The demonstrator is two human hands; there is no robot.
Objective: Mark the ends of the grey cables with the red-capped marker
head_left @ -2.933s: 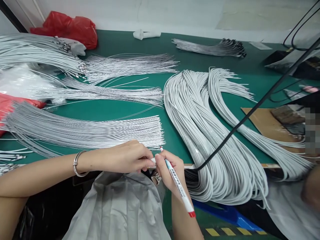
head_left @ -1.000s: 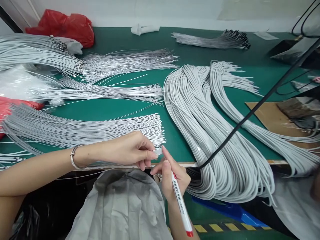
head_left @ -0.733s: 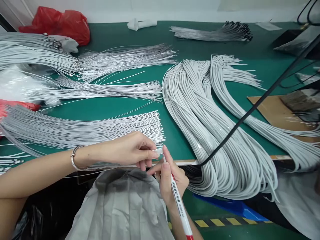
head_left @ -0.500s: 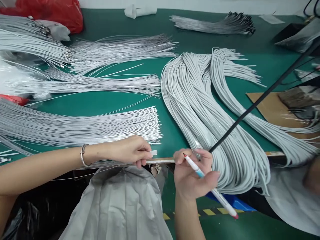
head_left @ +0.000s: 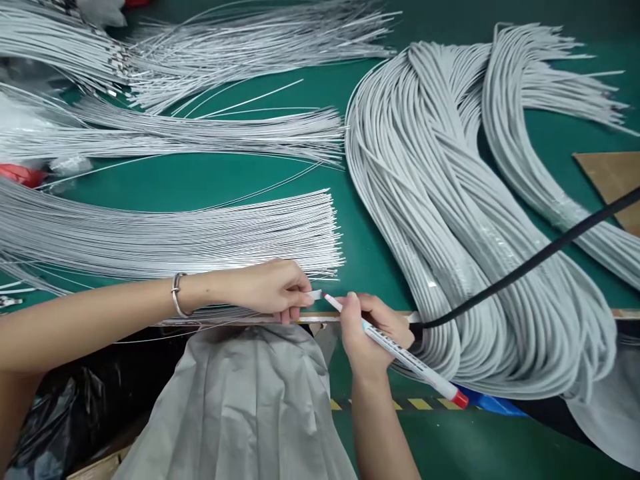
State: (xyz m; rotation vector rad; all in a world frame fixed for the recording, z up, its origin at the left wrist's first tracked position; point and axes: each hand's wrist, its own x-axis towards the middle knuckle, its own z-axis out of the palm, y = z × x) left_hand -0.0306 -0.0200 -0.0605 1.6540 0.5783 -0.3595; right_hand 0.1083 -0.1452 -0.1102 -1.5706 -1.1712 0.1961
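My left hand (head_left: 285, 290), with a bracelet at its wrist, pinches a small white tag (head_left: 315, 295) at the table's front edge. A white marker with a red tip and red end (head_left: 415, 363) lies in my right hand (head_left: 373, 327), its tip pointing left at the tag. Whether tip and tag touch is too small to tell. Just behind my left hand are the cut ends of a wide bundle of thin grey wires (head_left: 225, 237). A black cord (head_left: 530, 255) runs from beside my right hand up to the right.
Thick looped grey cables (head_left: 435, 180) hang over the table edge at the right. More thin wire bundles (head_left: 260, 50) lie at the back left. Brown cardboard (head_left: 613, 180) is at the far right, and plastic bags (head_left: 25, 127) at the left.
My right hand has turned over and moved left and up, bringing the marker's tip to the tag. The view has shifted, with the table's back edge now out of sight.
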